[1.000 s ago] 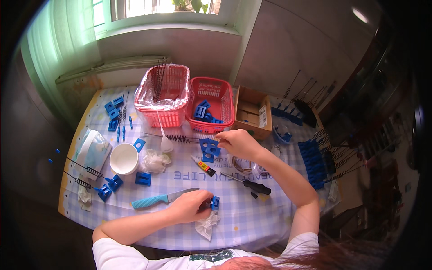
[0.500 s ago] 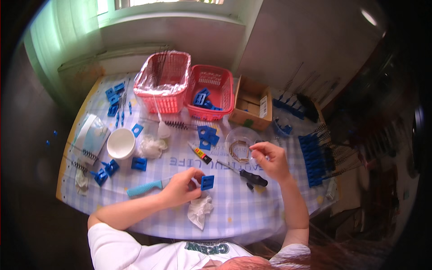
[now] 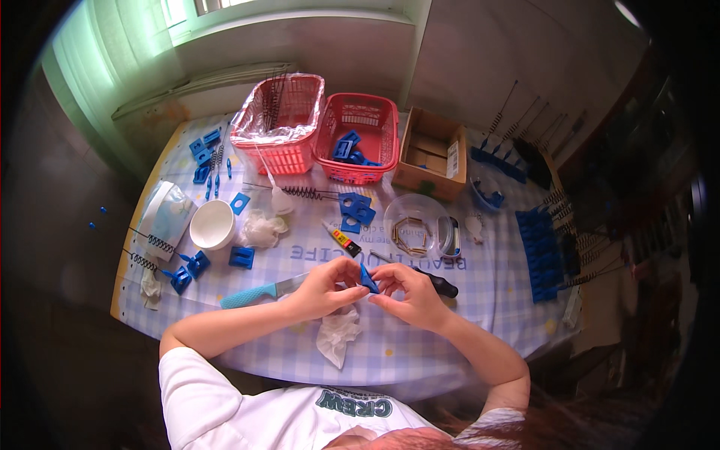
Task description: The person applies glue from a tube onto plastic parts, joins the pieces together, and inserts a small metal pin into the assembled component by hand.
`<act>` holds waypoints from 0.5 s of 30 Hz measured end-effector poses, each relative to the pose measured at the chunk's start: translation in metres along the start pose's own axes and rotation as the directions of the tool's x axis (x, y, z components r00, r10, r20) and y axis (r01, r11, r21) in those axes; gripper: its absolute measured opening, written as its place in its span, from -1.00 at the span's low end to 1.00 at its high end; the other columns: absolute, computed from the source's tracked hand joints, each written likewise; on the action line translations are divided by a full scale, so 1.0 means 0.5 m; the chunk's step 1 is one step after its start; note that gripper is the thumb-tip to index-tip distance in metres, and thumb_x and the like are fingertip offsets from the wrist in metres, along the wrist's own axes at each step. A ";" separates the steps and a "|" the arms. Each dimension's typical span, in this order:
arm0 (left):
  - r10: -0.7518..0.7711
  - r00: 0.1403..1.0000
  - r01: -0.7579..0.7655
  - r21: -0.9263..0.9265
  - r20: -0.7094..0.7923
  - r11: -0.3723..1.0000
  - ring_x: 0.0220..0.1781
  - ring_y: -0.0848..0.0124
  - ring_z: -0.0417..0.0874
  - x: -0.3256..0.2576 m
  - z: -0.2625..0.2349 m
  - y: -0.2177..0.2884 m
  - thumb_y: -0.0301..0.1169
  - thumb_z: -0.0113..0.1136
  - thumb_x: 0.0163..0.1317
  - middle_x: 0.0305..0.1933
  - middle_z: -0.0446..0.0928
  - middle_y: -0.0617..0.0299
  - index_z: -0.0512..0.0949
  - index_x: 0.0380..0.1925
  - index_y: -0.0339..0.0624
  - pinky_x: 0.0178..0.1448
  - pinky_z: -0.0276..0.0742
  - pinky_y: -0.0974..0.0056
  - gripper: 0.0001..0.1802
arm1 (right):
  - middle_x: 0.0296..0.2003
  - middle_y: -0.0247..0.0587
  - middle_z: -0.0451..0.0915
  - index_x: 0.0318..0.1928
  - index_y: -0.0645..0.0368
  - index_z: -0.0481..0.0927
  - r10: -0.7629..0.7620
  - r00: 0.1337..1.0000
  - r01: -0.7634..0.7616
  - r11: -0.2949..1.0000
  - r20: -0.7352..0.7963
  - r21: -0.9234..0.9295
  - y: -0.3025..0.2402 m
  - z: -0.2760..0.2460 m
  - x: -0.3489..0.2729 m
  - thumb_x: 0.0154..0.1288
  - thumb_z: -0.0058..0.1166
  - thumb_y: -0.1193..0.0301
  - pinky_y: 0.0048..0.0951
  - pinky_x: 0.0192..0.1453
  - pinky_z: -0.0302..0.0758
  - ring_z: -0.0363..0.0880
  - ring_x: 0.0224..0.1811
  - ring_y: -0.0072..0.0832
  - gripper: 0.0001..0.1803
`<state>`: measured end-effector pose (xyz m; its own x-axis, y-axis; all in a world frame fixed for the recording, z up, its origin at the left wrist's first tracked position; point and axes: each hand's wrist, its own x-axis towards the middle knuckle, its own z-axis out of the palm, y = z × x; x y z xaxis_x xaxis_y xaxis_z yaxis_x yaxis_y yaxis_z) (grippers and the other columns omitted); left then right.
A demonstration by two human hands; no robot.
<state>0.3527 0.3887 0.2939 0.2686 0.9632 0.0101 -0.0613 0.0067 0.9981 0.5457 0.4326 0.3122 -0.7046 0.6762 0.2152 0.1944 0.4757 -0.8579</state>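
A small flat blue plastic piece (image 3: pixel 367 279) is held up on edge over the near middle of the table, between both hands. My left hand (image 3: pixel 328 288) pinches it from the left side. On its right edge, the fingertips of my right hand (image 3: pixel 412 297) are closed; whether they also hold something tiny is hidden. Behind my left hand lies a knife (image 3: pixel 251 295) with a light blue handle. A black-handled screwdriver (image 3: pixel 439 283) rests just beyond my right hand. Crumpled white tissue (image 3: pixel 337 335) lies below the hands. Past them are a small glue tube (image 3: pixel 343 240) and a clear round dish (image 3: pixel 397 211) holding brass-coloured strips.
Two red baskets (image 3: pixel 355 175) and a cardboard box (image 3: pixel 427 184) line the back. At left stand a white bowl (image 3: pixel 212 225) and blue parts with black springs (image 3: pixel 161 243). More blue pieces (image 3: pixel 356 212) lie mid-table; a blue rack (image 3: pixel 538 255) with spring rods is at right.
My right hand has come from the clear dish to the blue piece. My left hand has shifted right and up, and the blue piece is now turned edge-on between both hands.
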 end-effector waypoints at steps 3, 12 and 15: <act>-0.052 0.999 0.052 -0.033 0.008 0.998 -0.34 0.59 0.49 -0.004 -0.005 -0.003 -0.45 0.17 0.05 -0.37 0.47 0.28 0.37 -0.25 -0.29 -0.36 0.45 0.49 -0.72 | -0.27 -0.22 0.50 -0.18 0.30 0.41 0.184 0.982 -0.189 0.957 0.042 0.219 0.014 0.010 -0.005 0.02 0.15 0.51 -0.62 -0.25 0.47 0.50 -0.33 -0.61 -0.68; -0.072 0.997 0.072 -0.026 -0.004 0.997 -0.35 0.61 0.48 -0.012 -0.017 -0.006 -0.53 0.10 0.09 -0.33 0.45 0.25 0.34 -0.26 -0.27 -0.37 0.45 0.52 -0.78 | -0.38 -0.25 0.51 -0.23 0.32 0.39 0.341 0.931 -0.356 0.764 0.132 0.538 0.023 0.017 -0.002 0.18 -0.04 0.53 -0.58 -0.27 0.49 0.54 -0.37 -0.57 -0.84; 0.024 0.998 -0.025 -0.019 -0.051 0.999 -0.34 0.61 0.46 -0.012 -0.013 -0.013 -0.52 0.12 0.08 -0.34 0.45 0.24 0.33 -0.22 -0.28 -0.36 0.44 0.52 -0.74 | -0.37 -0.24 0.50 -0.20 0.32 0.37 0.363 0.916 -0.381 0.662 0.169 0.645 0.024 0.019 0.000 0.22 -0.10 0.50 -0.58 -0.29 0.49 0.54 -0.40 -0.55 -0.84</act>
<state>0.3452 0.3848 0.2872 0.2172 0.9756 0.0313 -0.0867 -0.0127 0.9962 0.5415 0.4329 0.2974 -0.6902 0.6974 -0.1931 -0.0432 -0.3061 -0.9510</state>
